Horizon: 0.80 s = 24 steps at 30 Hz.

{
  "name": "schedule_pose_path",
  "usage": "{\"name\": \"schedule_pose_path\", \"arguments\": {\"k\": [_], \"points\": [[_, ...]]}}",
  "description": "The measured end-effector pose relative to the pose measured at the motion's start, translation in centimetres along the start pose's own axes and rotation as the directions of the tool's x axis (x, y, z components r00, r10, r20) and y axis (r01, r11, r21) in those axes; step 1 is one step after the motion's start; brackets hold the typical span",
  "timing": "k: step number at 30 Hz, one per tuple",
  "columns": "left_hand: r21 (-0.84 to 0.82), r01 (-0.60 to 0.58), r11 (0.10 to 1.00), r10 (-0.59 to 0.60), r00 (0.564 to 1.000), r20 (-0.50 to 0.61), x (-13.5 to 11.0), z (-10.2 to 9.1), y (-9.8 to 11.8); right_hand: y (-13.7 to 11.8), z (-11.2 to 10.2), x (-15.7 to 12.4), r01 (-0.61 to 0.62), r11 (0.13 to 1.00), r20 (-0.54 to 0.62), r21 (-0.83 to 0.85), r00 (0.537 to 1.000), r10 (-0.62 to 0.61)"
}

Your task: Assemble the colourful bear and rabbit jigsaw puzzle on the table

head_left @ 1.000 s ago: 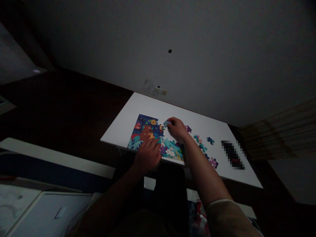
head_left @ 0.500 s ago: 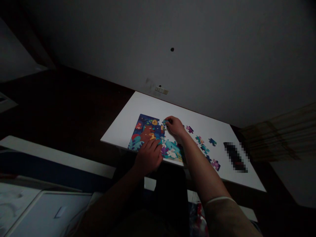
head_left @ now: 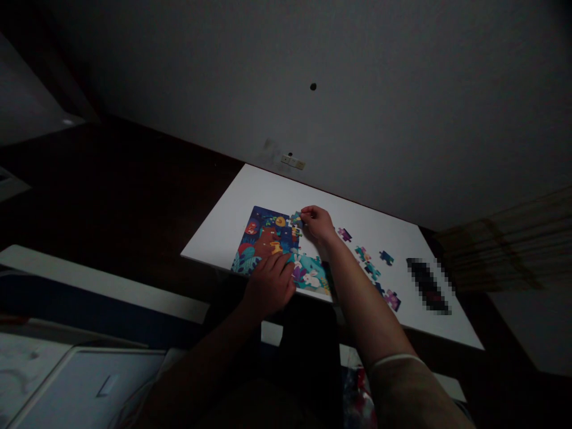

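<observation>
A partly joined jigsaw puzzle (head_left: 267,238) with a brown bear and white rabbits lies near the front edge of the white table. My left hand (head_left: 270,281) rests flat on its lower edge, fingers stretched out and holding nothing. At the upper right edge of the joined part, my right hand (head_left: 318,221) pinches a teal puzzle piece (head_left: 295,218) between thumb and fingertips. The piece lies against the neighbouring pieces; whether it is locked in cannot be made out. My right forearm hides part of the puzzle's right side.
Several loose puzzle pieces (head_left: 367,262) lie to the right of my right forearm, with one blue piece (head_left: 386,257) apart from them. A blurred-out dark object (head_left: 428,286) is at the right end of the white table (head_left: 218,223). A wall stands behind.
My right hand has shifted slightly and turned the teal piece, which now sits closer against the puzzle's upper edge. My left hand has stayed in place.
</observation>
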State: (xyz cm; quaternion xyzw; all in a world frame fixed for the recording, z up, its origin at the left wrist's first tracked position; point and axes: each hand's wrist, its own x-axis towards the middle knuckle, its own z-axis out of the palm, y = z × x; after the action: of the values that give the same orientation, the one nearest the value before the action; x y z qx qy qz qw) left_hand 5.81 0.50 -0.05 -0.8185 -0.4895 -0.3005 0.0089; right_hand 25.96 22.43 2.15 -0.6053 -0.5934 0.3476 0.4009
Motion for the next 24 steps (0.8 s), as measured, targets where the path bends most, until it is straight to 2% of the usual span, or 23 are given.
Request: {"name": "schedule_pose_path", "arguments": {"k": [3,7,24], "points": [[-0.001,-0.005,1.0,0.005,1.0,-0.001,-0.1,0.1,-0.1,0.0,0.8,0.0,0.006,1.0,0.035,-0.018,0.999,-0.005],[0.002,-0.014,1.0,0.014,1.0,-0.012,-0.1,0.2,-0.1,0.0,1.4,-0.3,0.081,0.987,0.07,-0.137,0.995,-0.072],[-0.004,-0.002,1.0,0.002,1.0,0.014,-0.1,0.2,0.0,-0.9,0.4,-1.3,0.205,0.931,0.133,-0.301,0.976,-0.172]]}}
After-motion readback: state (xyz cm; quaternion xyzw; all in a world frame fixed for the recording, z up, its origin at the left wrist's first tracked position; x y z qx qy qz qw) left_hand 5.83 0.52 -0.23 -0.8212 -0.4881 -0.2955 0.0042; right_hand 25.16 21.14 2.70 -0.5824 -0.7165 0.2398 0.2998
